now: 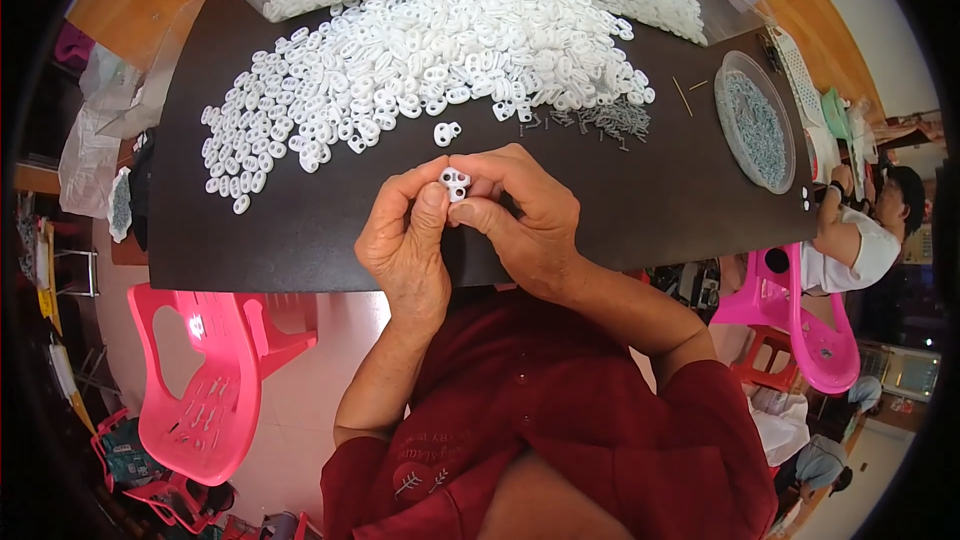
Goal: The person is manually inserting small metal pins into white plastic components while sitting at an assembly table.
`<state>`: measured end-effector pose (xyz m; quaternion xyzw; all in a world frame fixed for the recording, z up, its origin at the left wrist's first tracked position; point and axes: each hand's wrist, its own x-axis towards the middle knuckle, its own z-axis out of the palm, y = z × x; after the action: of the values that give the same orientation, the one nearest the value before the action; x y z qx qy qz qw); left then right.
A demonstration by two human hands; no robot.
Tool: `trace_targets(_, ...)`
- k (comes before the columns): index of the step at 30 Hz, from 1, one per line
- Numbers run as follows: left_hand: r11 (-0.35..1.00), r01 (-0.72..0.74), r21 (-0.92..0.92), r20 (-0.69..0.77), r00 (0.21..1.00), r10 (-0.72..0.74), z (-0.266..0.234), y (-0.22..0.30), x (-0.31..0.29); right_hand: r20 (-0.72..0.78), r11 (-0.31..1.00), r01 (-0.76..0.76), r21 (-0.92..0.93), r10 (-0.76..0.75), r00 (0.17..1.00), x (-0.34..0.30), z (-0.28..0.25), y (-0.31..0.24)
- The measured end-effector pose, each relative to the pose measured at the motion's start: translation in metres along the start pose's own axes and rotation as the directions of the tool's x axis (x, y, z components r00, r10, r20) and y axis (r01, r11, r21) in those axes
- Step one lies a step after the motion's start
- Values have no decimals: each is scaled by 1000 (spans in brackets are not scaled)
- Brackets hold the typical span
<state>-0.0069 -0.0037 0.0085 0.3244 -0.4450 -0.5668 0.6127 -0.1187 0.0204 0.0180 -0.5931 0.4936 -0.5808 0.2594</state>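
Just above the table's near edge, my left hand (pixel 408 230) and my right hand (pixel 525 215) meet with their fingertips pinched together. Between them they grip small white plastic pieces with round holes (pixel 455 180); whether these are joined cannot be made out. A similar loose white piece (pixel 446 133) lies on the dark table (pixel 330 210) just beyond my fingers. Farther off spreads a wide heap of white oval two-holed pieces (pixel 400 60). Small grey spring-like parts (pixel 615 122) lie at the heap's right end.
Two clear bins (pixel 262 6) of white pieces stand at the back. A round clear tub (pixel 730 130) of grey-blue small parts sits at the right, near two thin sticks (pixel 683 98). Pink chairs (pixel 215 410) flank me. Another person (pixel 855 240) sits at the right.
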Motion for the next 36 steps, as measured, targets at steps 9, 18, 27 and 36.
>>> trace_targets(9, 995, -83, 61, 13, 997, 82, -2, -3, -3, -54, 991, 123, -46, -125, 991, 2, 3, 3)
trace_targets(18, 999, -24, 24, 6, 1000, 24, -2, -2, 0, -62, 990, 119, -78, -124, 990, -1, 6, 3)
trace_targets(27, 1000, -5, 30, -66, 998, 7, 1, 2, -4, -76, 994, 91, -58, -95, 993, -2, 9, -1)
trace_targets(36, 999, -11, 43, -62, 998, 13, 4, 1, -4, -37, 996, 90, 10, -90, 995, -3, 5, 6)
